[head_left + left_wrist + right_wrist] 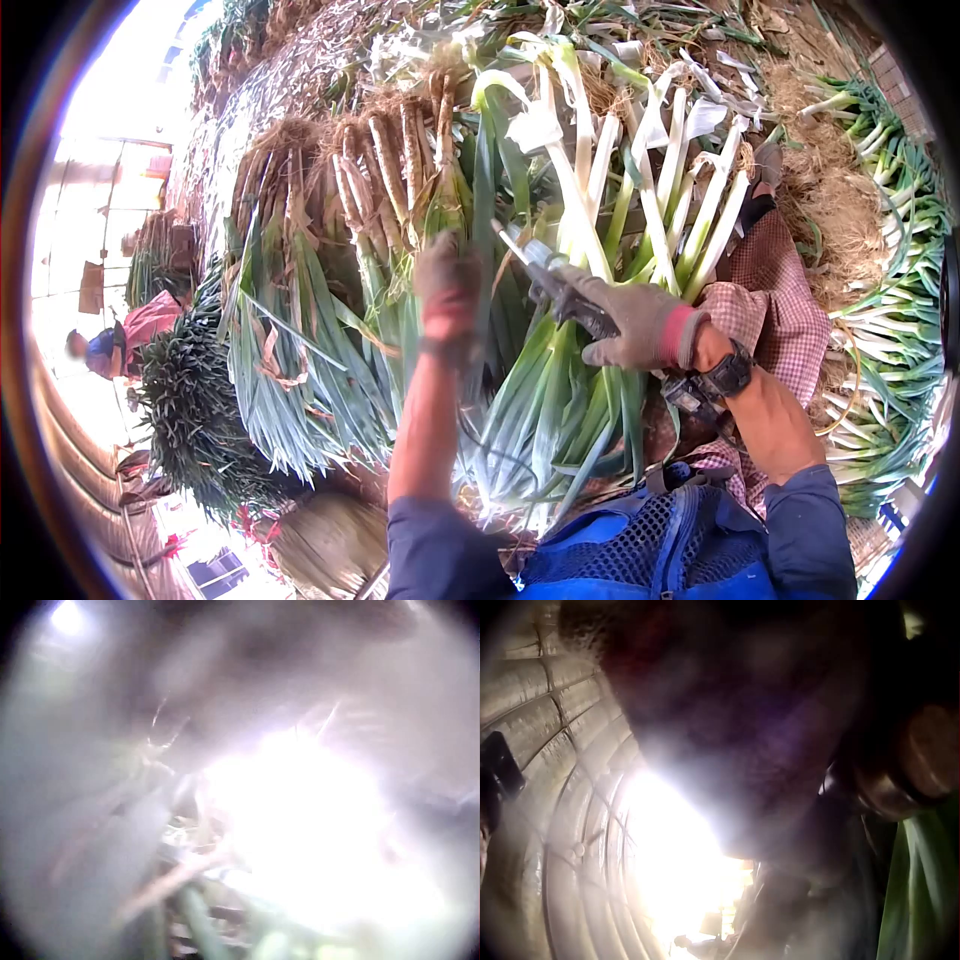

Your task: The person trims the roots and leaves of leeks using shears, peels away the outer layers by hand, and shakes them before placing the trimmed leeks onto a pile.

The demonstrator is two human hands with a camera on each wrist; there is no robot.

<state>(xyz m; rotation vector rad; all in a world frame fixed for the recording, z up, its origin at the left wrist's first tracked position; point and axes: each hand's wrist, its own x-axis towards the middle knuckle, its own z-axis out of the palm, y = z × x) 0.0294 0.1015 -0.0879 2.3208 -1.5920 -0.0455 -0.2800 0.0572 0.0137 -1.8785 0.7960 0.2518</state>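
In the head view my left hand (447, 285), in a brown glove with a red cuff, is blurred over the leaves of unpeeled leeks (385, 170) with brown roots. I cannot tell whether its fingers hold a leek. My gloved right hand (640, 320) grips a dark gun-shaped tool (580, 305) whose slim pale tip points up and left. Beside that tip lie leeks with clean white stems (655, 210), their green leaves spread toward my body. Glare washes out much of the left wrist view. A dark shape covers most of the right wrist view, with green leaves (919, 892) at its edge.
Trimmed leeks (900, 330) line the far right beside a heap of loose roots (835, 215). Peelings (300, 90) litter the top. A checked cloth (770, 290) lies by my right arm. At the left are a dark green leek pile (200, 400) and another person (125, 335).
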